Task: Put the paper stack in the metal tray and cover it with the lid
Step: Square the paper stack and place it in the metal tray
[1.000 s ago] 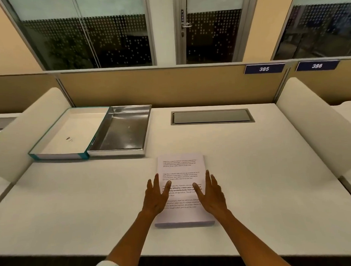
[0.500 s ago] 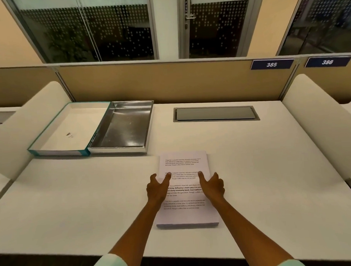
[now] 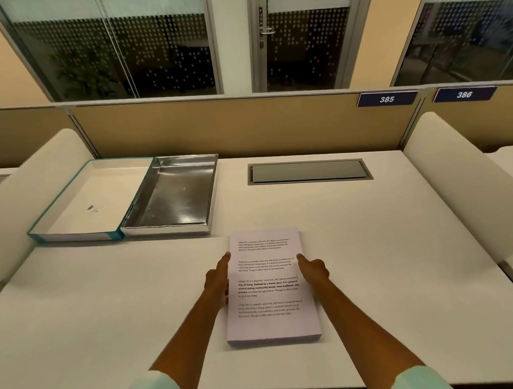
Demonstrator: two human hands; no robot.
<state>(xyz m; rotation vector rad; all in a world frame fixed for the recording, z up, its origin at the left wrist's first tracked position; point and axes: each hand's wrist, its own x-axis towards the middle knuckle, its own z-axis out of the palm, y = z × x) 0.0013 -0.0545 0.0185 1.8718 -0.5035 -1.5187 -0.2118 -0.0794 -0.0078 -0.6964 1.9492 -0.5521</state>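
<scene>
The paper stack [image 3: 270,287] lies flat on the table [image 3: 397,262], just short of the empty metal tray [image 3: 174,197]. Your left hand [image 3: 219,280] and right hand [image 3: 313,271] press its long edges. Thick, heavy, prone to fanning: grip mid-length, fingers beneath.

I see both forearms reaching forward, nearly parallel, with pale sleeves at the elbows. My left hand [image 3: 219,278] and right hand [image 3: 311,269] face each other, fingers curled, each thumb pointing forward, pressing in from opposite sides.
</scene>
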